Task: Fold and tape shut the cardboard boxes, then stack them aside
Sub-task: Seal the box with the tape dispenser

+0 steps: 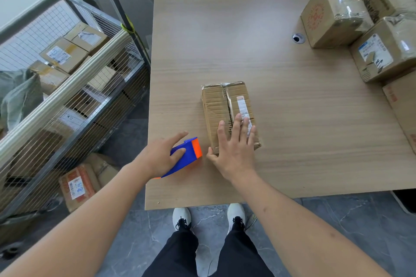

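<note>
A small cardboard box [221, 105] lies on the wooden table [247, 29] near its front edge, flaps folded down, with a white label along its top. My right hand [234, 148] rests flat on the near end of the box, fingers spread and straight, thumb against the near left corner. Left of it, a blue and orange tape dispenser [191, 155] lies on the table. My left hand [162, 155] sits on the dispenser with fingers relaxed, index finger pointing ahead.
Several taped boxes [333, 13] stand at the table's right back corner, with a flat carton [403, 105] at the right edge. A cable grommet [298, 38] is set in the tabletop. A wire cage cart [67, 87] holding parcels stands left of the table, with a box [77, 184] on the floor.
</note>
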A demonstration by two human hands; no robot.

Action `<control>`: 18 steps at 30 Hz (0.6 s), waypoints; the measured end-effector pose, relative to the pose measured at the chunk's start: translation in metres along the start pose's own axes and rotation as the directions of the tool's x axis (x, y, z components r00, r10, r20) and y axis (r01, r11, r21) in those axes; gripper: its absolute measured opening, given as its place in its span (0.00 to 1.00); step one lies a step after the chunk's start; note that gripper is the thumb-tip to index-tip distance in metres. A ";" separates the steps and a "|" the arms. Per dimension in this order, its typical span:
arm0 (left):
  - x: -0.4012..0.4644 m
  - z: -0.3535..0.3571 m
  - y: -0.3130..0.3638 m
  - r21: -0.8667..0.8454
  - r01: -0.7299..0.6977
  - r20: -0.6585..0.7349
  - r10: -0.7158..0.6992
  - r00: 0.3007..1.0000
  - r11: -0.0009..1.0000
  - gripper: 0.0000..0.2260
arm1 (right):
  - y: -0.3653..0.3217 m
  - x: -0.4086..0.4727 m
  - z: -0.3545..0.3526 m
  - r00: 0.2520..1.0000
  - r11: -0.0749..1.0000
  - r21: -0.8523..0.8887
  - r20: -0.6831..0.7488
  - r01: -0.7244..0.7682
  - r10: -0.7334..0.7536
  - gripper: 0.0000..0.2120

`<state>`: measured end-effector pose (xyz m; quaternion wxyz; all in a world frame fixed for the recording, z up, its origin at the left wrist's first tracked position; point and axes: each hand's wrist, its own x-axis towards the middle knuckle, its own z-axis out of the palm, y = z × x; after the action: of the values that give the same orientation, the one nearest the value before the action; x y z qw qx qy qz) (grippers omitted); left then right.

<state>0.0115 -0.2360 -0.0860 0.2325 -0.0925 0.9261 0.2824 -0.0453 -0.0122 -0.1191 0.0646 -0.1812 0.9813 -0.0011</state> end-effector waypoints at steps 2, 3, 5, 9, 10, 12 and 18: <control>-0.007 0.000 0.000 -0.102 0.026 -0.019 -0.028 0.999 0.994 0.23 | 0.002 0.000 0.006 0.999 0.999 -0.025 -0.025 0.020 -0.021 0.42; -0.010 0.000 -0.001 -0.150 0.042 -0.015 -0.045 0.999 0.988 0.22 | 0.003 0.000 0.008 0.999 0.999 -0.027 -0.042 0.023 -0.025 0.43; -0.017 0.001 -0.006 -0.214 0.065 0.019 -0.062 0.998 0.975 0.19 | 0.005 -0.001 0.011 0.998 0.999 -0.019 -0.059 0.033 -0.035 0.46; -0.034 -0.001 -0.017 -0.329 0.059 0.178 0.000 0.984 0.942 0.15 | 0.006 -0.002 0.009 0.998 0.999 0.003 -0.034 0.045 -0.045 0.48; -0.039 -0.004 -0.018 -0.359 0.044 0.204 0.032 0.978 0.932 0.15 | 0.006 -0.002 0.007 0.999 0.999 0.008 -0.023 0.044 -0.044 0.48; -0.048 -0.010 -0.018 -0.413 0.004 0.186 0.080 0.979 0.911 0.17 | 0.007 -0.003 0.004 0.999 0.999 0.025 -0.010 0.047 -0.047 0.48; -0.032 -0.005 -0.004 -0.170 -0.040 -0.253 -0.005 0.967 0.985 0.26 | 0.006 -0.001 -0.001 0.997 0.997 0.046 0.045 0.056 -0.058 0.47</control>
<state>0.0389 -0.2406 -0.0685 0.1010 -0.1393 0.9208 0.3499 -0.0467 -0.0061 -0.1184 0.0912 -0.2076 0.9737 -0.0210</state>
